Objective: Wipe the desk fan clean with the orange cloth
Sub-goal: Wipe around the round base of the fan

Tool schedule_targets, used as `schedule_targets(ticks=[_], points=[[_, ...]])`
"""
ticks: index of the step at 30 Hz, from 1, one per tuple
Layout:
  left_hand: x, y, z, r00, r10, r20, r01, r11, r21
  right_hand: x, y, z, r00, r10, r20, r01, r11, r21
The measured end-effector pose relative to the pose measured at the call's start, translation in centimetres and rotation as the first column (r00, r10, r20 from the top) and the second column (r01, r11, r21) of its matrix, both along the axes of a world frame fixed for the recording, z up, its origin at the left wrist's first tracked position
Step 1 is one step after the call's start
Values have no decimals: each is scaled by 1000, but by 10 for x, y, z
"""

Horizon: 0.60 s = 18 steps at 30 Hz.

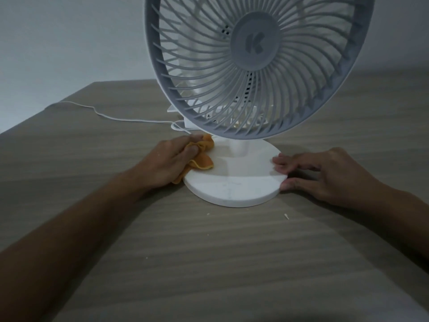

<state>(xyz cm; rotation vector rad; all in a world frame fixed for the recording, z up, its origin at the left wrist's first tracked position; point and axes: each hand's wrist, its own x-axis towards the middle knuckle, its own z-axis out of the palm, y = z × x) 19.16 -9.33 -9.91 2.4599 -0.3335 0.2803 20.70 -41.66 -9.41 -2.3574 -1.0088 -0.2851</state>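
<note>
A white desk fan (255,66) with a grey front grille stands on a round white base (234,182) in the middle of the wooden table. My left hand (167,161) is closed around a crumpled orange cloth (203,156) and presses it on the left edge of the base. My right hand (320,173) holds the right edge of the base, fingertips on top and thumb against the rim. The short white stem (239,148) rises from the base under the grille.
A thin white cable (109,116) runs from behind the fan leftward across the table (209,263). Small white crumbs (286,216) lie in front of the base. The table's left edge runs diagonally at far left, with a plain wall behind.
</note>
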Motion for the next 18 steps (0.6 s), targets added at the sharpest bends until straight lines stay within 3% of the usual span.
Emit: schedule_targets(ticks=[11, 18], points=[[-62, -60, 2, 968, -226, 105, 206, 962, 177, -5, 1, -4, 997, 2, 74, 0, 999, -32], [-90, -75, 11, 937, -325, 126, 320, 946, 55, -6, -1, -4, 997, -24, 74, 27, 999, -44]])
